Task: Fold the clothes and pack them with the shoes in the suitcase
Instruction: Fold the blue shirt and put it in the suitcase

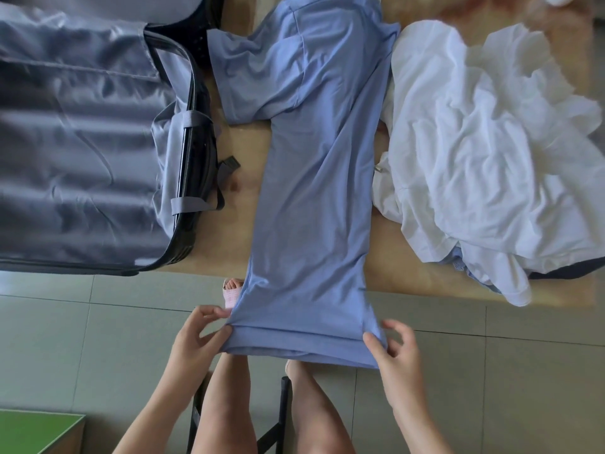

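Grip on both sides is a pinch: the left hand [196,339] holds the near-left corner of the hem [301,342] between thumb and fingers, and the right hand [397,352] holds the near-right corner, its other fingers loosely spread. To the left lies the open black suitcase with grey fabric lining [82,142]. To the right lies a heap of crumpled white clothes [484,142], touching the shirt's edge. Between them the light blue jersey T-shirt [314,191] lies on the tan wooden tabletop [239,231]. Its long axis runs straight away from the person, with the hem hanging off the near edge into the hands and the collar end farthest off. One short sleeve [239,80] juts left toward the suitcase, so the left hand is nearer it. A lengthwise fold would likely carry the hem forward along that axis.
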`<state>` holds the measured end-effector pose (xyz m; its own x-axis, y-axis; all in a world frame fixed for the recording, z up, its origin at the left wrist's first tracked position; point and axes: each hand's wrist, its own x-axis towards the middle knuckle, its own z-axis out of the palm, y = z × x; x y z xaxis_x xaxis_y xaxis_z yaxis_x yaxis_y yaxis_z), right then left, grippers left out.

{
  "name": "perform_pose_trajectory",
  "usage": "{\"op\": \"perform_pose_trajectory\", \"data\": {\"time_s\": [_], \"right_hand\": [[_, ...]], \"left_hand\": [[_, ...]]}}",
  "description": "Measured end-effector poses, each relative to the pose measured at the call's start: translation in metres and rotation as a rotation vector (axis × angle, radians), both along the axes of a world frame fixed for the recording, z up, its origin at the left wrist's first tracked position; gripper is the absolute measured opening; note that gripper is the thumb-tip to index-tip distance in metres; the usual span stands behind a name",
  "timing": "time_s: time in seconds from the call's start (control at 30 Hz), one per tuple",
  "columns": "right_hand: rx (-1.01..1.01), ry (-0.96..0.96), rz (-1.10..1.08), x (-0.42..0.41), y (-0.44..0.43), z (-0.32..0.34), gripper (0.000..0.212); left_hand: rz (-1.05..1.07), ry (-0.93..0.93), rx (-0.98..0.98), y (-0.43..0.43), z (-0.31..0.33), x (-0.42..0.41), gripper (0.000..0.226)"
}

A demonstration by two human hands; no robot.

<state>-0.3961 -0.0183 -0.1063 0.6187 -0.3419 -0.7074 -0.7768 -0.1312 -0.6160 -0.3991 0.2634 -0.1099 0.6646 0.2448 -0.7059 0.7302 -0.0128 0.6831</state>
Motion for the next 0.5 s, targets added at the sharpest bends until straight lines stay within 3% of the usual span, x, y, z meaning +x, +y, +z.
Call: {"op": "perform_pose_trajectory", "data": {"time_s": [0.07, 0.2, 0.27, 0.37, 0.43, 0.5], "right_hand": [[0.025, -0.105, -0.008, 0.013, -0.002, 0.01, 0.032], [-0.011, -0.297, 0.062, 0.056, -0.004, 0.035, 0.02], [-0.034, -0.365, 0.102, 0.078, -0.007, 0.043, 0.024], [0.0, -0.314, 0.18, 0.109, -0.012, 0.052, 0.028], [0.062, -0.243, 0.251, 0.127, -0.019, 0.056, 0.043], [-0.019, -0.221, 0.417, 0.142, -0.023, 0.055, 0.057]], "left_hand": [[-0.008, -0.052, 0.016, -0.003, 0.008, 0.015, 0.017], [0.023, -0.18, 0.049, -0.007, 0.027, 0.053, 0.024], [0.033, -0.269, 0.064, -0.01, 0.038, 0.074, 0.026], [0.066, -0.371, 0.058, -0.015, 0.053, 0.101, 0.024], [0.09, -0.399, 0.051, -0.019, 0.06, 0.117, 0.023], [0.114, -0.409, 0.07, -0.022, 0.059, 0.135, 0.022]]}}
